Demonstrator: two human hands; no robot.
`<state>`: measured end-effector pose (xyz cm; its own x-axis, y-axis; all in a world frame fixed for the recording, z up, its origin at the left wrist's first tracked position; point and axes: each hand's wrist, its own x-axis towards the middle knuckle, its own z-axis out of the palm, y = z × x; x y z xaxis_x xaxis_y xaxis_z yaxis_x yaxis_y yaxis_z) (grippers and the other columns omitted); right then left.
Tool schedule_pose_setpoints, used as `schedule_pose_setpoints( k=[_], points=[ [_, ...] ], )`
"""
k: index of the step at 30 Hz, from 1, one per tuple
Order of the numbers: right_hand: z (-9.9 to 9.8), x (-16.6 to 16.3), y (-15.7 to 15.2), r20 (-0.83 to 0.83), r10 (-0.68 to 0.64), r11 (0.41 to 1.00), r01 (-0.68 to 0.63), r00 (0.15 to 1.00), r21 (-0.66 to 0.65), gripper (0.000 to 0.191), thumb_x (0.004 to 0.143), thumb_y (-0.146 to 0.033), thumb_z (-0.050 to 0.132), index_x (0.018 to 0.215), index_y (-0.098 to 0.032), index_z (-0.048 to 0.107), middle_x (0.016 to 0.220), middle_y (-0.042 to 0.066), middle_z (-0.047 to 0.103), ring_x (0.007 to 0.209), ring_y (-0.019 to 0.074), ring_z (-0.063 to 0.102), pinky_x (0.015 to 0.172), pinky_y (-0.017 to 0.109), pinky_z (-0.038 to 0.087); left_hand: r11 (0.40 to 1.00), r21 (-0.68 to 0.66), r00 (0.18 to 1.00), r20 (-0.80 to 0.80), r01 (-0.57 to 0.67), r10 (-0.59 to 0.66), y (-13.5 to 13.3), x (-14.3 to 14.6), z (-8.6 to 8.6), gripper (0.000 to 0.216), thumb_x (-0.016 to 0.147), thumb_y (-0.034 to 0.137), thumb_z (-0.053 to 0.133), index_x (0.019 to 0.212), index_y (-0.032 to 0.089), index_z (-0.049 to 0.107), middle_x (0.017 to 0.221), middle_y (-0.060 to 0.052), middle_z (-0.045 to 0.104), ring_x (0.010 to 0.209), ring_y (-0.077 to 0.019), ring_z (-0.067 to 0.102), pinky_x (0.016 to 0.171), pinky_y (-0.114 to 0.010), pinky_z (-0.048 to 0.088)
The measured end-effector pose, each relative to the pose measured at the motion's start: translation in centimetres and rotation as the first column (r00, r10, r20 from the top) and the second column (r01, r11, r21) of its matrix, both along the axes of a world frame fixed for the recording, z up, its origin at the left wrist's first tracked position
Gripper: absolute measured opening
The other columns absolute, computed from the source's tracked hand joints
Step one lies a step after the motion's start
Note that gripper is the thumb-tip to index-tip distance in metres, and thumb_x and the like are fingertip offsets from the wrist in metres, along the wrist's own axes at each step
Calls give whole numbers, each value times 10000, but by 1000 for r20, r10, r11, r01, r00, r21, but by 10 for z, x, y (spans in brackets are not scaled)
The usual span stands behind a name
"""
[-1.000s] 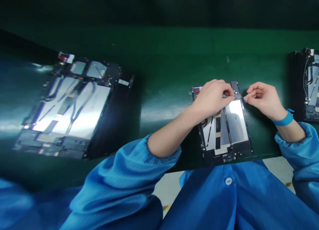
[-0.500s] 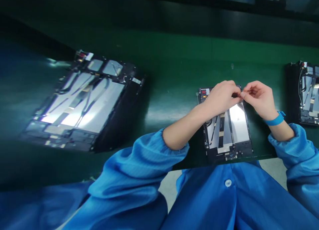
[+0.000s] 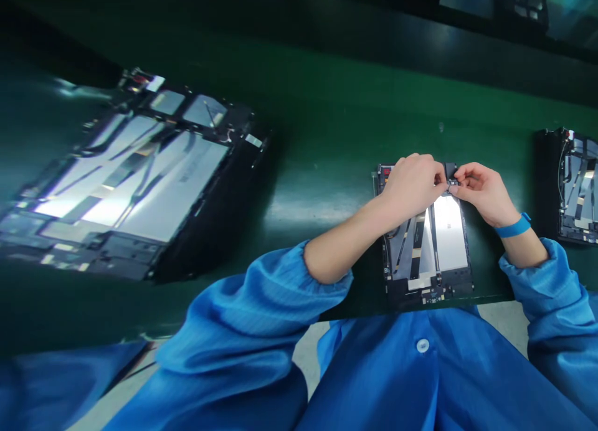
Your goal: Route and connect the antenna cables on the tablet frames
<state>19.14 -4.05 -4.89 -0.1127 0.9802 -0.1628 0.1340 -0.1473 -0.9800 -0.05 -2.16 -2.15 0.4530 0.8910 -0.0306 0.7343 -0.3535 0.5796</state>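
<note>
The open tablet [image 3: 451,232] is lying on the green table [image 3: 322,144], near the edge by my blue coat [image 3: 383,369]; my left hand [image 3: 413,185] is leaning over its top; my right hand [image 3: 483,194] is bending in at its far right corner; I cannot tell if my fingers are pinching anything; a second tablet [image 3: 177,191] is lying to my left, a third tablet [image 3: 572,182] to my right.

The left forearm [image 3: 346,238] is slanting forward and to the right. The left hand [image 3: 413,185] is showing its back, with the thumb [image 3: 437,192] and index finger [image 3: 440,171] bending toward each other. The right forearm [image 3: 526,249] is slanting forward and to the left. The right hand [image 3: 484,193] is curling its fingers [image 3: 469,170], its thumb tip [image 3: 455,190] sitting close beside the left fingertips [image 3: 441,189].
</note>
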Motion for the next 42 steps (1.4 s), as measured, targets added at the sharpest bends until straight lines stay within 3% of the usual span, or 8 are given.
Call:
schedule_pose_setpoints(
  k=[14, 18, 23, 25, 28, 32, 35, 42],
  points=[
    [4, -6, 0, 187, 53, 990, -76, 981, 118, 288, 640, -259, 773, 850, -230, 577, 779, -49, 571, 646, 91, 490, 602, 272, 406, 999, -28, 999, -17, 32, -33, -1, -1, 8, 199, 925, 174, 592, 970, 149, 784, 1031, -117, 726, 1054, -301, 661, 965, -466, 517],
    [-1, -2, 1, 96, -36, 993, 25, 995, 112, 341, 634, -295, 780, 892, -239, 564, 804, -50, 564, 645, 92, 507, 604, 266, 427, 990, 131, 997, 67, -50, 42, -12, -35, 15, 308, 927, 172, 568, 1193, 144, 719, 1184, -135, 704, 1103, -291, 658, 966, -437, 531],
    [7, 2, 1, 7, -211, 969, 208, 978, 134, 288, 703, -329, 731, 918, -264, 552, 808, -41, 543, 623, 105, 508, 580, 275, 445, 985, 168, 992, -106, -46, 65, -48, -97, -2, 235, 906, 147, 535, 1045, 187, 720, 974, -91, 729, 923, -272, 681, 827, -395, 525],
    [18, -8, -5, 45, -152, 975, 142, 987, 173, 241, 726, -292, 730, 907, -259, 575, 815, -24, 574, 667, 124, 552, 603, 283, 463, 987, 160, 989, -147, 22, 1, -63, -109, -13, 286, 908, 146, 553, 1146, 180, 707, 1006, -99, 743, 941, -275, 691, 836, -391, 519],
    [36, -35, -20, 159, 114, 973, -142, 981, 181, 154, 785, -257, 711, 912, -238, 626, 823, -2, 643, 693, 142, 595, 630, 295, 474, 974, 219, 985, -171, 58, -21, -78, -112, -24, 283, 973, 175, 533, 1197, 180, 705, 1011, -103, 753, 935, -263, 695, 829, -375, 496],
    [47, -71, -40, 408, 394, 849, -496, 824, 183, 136, 816, -148, 662, 938, -208, 670, 844, 1, 692, 656, 128, 573, 660, 292, 459, 928, 362, 981, -196, 82, -10, -81, -109, -29, 302, 1062, 236, 459, 1075, 207, 759, 906, -88, 754, 843, -238, 675, 753, -367, 435],
    [43, -86, -47, 572, 368, 802, -561, 733, 203, 139, 833, -119, 671, 940, -208, 675, 900, 21, 715, 747, 157, 610, 721, 296, 464, 908, 409, 989, -147, 89, -31, -77, -111, -29, 319, 1077, 259, 465, 1038, 216, 779, 844, -76, 755, 787, -224, 654, 705, -368, 402],
    [37, -96, -51, 756, 309, 809, -577, 577, 110, 118, 848, -208, 767, 936, -202, 690, 906, 48, 703, 827, 207, 641, 749, 321, 449, 906, 413, 989, -148, 89, -30, -71, -112, -31, 364, 1064, 272, 474, 865, 217, 773, 789, -78, 734, 739, -212, 622, 672, -375, 396]
  ],
)
